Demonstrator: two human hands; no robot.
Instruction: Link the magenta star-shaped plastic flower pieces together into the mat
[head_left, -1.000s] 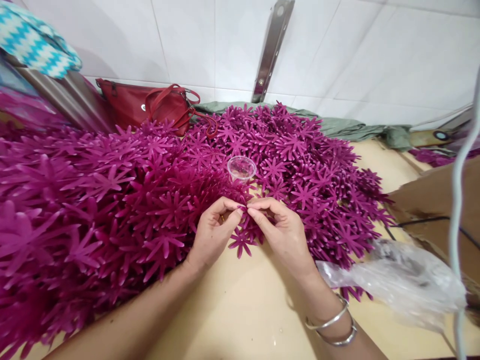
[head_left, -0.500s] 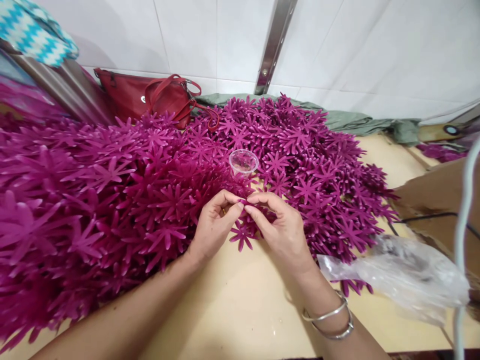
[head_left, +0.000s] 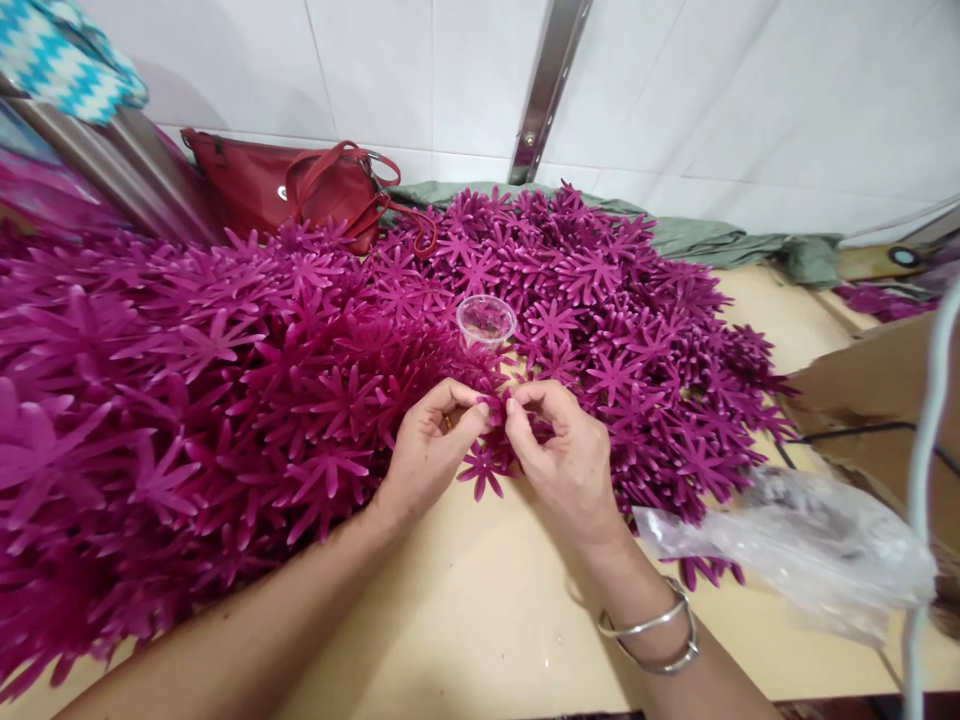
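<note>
Head cam looks fwd & dn across tbl (head_left: 465, 600), close rng.

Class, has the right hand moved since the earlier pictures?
Yes: against the metal strip, the right hand shifted slightly rightward, away from the left hand.

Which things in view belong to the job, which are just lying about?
Apparently in the job:
small purple piece between left hand and right hand
heaped purple star-shaped flowers
round clear plastic cup, probably

Likely lying about:
red strapped handbag
crumpled clear plastic bag
</note>
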